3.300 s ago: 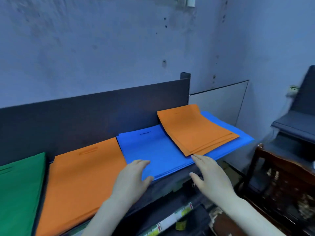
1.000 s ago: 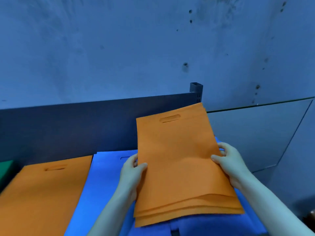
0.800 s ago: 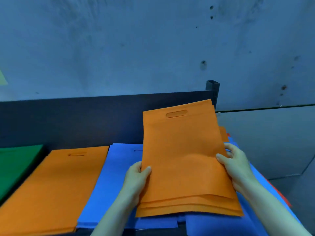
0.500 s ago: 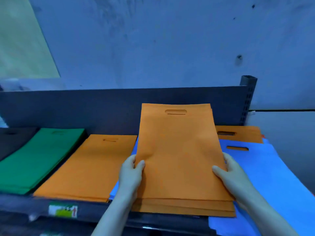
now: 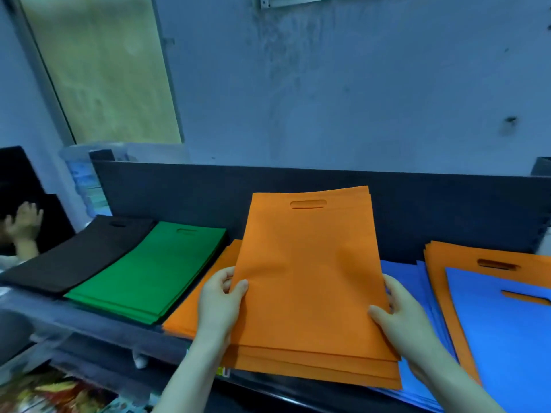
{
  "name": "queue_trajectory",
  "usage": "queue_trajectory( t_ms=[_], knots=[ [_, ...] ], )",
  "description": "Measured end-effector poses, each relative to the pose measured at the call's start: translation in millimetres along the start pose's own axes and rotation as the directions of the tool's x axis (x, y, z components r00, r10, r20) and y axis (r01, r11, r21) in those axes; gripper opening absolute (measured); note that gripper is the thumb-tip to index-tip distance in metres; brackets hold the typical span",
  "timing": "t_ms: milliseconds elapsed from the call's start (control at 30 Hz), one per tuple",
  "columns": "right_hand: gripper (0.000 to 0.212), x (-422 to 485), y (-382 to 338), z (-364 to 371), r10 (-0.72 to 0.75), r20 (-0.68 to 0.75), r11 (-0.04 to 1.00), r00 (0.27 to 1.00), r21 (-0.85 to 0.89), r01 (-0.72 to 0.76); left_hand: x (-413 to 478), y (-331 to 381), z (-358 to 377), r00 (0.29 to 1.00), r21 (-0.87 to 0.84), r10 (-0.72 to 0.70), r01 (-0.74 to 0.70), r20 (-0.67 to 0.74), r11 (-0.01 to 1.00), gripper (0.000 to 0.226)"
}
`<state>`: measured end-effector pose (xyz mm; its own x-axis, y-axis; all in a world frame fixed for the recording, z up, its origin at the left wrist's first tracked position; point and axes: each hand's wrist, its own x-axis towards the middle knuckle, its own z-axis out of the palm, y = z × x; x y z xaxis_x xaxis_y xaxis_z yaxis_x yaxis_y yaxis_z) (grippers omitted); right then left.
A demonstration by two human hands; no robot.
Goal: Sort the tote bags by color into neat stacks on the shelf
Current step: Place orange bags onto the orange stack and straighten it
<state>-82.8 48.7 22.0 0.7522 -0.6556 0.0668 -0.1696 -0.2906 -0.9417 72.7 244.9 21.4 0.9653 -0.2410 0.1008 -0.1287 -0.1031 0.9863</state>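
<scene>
— While both hands grip it, where does the bundle of orange bags (image 5: 310, 281) sit?
— Between the fingers: the left hand (image 5: 219, 305) clamps its left edge, thumb on top and the other fingers curled underneath, out of sight. The right hand (image 5: 402, 317) does likewise on the right edge, thumb pressed on the top bag, the rest hidden below. Both are closed on the bundle, which is tilted with its handle slot at the far end, away from the fingers.
— What lies under it?
— Just left of the left fingers, an orange stack (image 5: 190, 305) on the shelf (image 5: 98, 326); the held bundle covers most of it, so its depth is unclear. Farther left come a green stack (image 5: 149, 269) and then a black stack (image 5: 74, 257).
— And on the other side?
— Right of the right fingers, blue bags (image 5: 411, 281) lie partly beneath the bundle. Beyond them a second orange pile (image 5: 447, 260) is overlapped by a blue bag (image 5: 507, 338) that runs off the frame edge. How many bags any pile holds cannot be counted.
— Anything else?
— Someone else's hand (image 5: 25, 222) at the far left, blurred and cut off; what it is doing is unclear.
</scene>
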Motion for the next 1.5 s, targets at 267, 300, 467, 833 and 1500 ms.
queue_trajectory(
  t_ms=[267, 300, 467, 833, 1500],
  knots=[
    [0.049, 10.3, -30.1, 89.9, -0.025, 0.011, 1.000, 1.000, 0.002, 0.025, 68.5, -5.6, -88.0, 0.991, 0.148, 0.124, -0.115, -0.055, 0.982, 0.022],
    [0.049, 13.9, -31.7, 99.2, -0.028, -0.003, 1.000, 1.000, -0.001, 0.028, 77.1, -5.0, -95.3, 0.989, 0.159, 0.141, -0.131, -0.049, 0.979, 0.022],
    [0.048, 38.7, -31.9, 135.0, -0.015, -0.080, 0.998, 0.997, -0.066, 0.010, 124.0, -17.4, -113.0, 0.986, 0.252, 0.165, -0.169, 0.037, 0.953, 0.023],
    [0.024, 54.1, 17.3, 170.5, 0.172, -0.112, 0.753, 0.979, -0.626, -0.204, 164.7, -87.7, -103.9, 0.947, 0.756, -0.044, -0.226, 0.318, 0.614, 0.038],
    [0.014, 58.7, 4.5, 164.9, 0.202, -0.073, 0.694, 0.977, -0.693, -0.195, 156.4, -76.2, -80.7, 0.937, 0.923, 0.089, -0.348, 0.338, 0.161, 0.018]
  ],
)
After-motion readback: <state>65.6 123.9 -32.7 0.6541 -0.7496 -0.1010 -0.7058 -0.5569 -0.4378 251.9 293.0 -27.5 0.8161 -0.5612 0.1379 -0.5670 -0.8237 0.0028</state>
